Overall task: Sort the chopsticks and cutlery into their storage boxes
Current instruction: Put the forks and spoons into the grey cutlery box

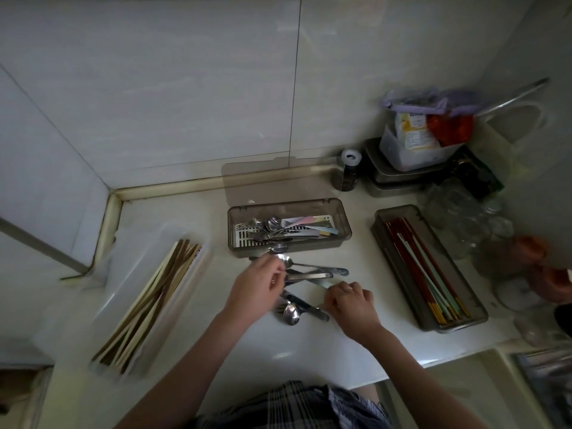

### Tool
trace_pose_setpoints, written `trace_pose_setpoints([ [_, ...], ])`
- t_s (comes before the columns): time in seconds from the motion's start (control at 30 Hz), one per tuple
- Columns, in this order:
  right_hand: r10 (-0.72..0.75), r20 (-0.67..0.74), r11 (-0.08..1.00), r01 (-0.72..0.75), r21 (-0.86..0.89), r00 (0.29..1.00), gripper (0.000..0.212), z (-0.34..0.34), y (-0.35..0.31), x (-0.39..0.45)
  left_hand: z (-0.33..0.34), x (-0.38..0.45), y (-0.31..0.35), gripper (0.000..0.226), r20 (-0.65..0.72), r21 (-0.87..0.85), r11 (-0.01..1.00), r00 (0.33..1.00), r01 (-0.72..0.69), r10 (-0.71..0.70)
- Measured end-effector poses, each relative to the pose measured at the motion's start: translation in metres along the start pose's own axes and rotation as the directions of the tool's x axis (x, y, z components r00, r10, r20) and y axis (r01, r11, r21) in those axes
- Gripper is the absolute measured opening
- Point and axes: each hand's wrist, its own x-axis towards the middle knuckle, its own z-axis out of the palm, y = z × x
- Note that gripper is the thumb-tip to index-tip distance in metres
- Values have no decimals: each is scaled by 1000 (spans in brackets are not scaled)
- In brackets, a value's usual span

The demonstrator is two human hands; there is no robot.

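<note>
A loose pile of steel cutlery [312,271] lies on the white counter in front of the grey cutlery box [346,222]. The box's lid is open, and spoons, forks and pastel-handled pieces lie inside. My left hand [258,287] is over the pile's left end, its curled fingers pinching a spoon [286,262] by the bowl. My right hand [351,303] is at the pile's right end and grips a pale-handled utensil [323,283]. Another spoon [291,314] and a knife [305,305] lie between my hands.
A clear box of wooden chopsticks [148,301] stands at the left. At the right a grey box [380,233] holds red and pale green chopsticks. Jars, stacked containers and bags crowd the back right corner. A tiled wall runs behind the counter, and the counter edge is near me.
</note>
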Motion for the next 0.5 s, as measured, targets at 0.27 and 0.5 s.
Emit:
trace_pose_setpoints([
  [0.27,-22,-19,985,25,173,1000,7,-13,-4,1,34,-26,6,30,190,33,993,976,-117,109],
  [0.5,-25,-64,948,44,315,998,9,-12,-14,3,27,-20,5,25,176,-10,1000,984,9,-7],
])
